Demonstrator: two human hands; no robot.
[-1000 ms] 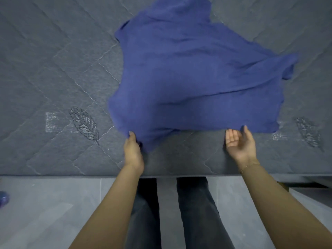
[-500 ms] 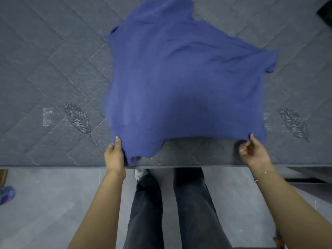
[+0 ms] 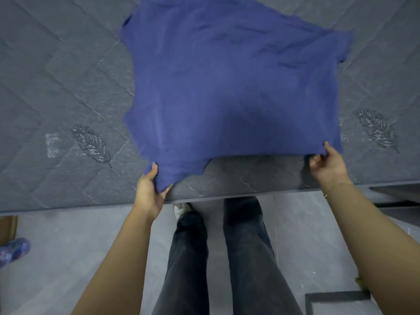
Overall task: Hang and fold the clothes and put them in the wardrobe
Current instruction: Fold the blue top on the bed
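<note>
Just beyond my fingers, a blue shirt [image 3: 231,87] lies spread over the bed [image 3: 56,87]. My left hand [image 3: 148,192] and right hand [image 3: 327,162] each pinch a near hem corner; it looks light, soft and floppy.

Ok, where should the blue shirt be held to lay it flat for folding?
By its near hem corners, coming from the mattress edge side. The blue shirt is spread away from the person, hem nearest; the left hand and right hand already pinch those corners, so that grip looks right.
</note>
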